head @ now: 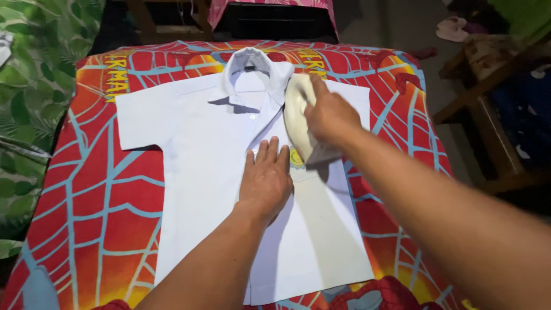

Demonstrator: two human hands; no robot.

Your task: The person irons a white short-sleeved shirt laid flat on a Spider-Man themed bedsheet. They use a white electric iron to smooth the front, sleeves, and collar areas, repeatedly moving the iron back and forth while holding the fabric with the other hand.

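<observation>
A white short-sleeved shirt (195, 172) lies flat, collar away from me, on a red and blue web-patterned cloth (86, 206). My left hand (266, 181) rests palm down on the shirt's front near the button line, fingers together. My right hand (330, 115) grips the handle of a cream-coloured clothes iron (298, 120), which sits on the shirt's right chest just above a small yellow badge (296, 157). The iron's sole is hidden under it.
A green leaf-patterned fabric (34, 86) lies along the left. Wooden furniture (482, 97) stands to the right, with a pink slipper (450, 27) on the floor behind. A pink cloth (270, 4) hangs at the far edge.
</observation>
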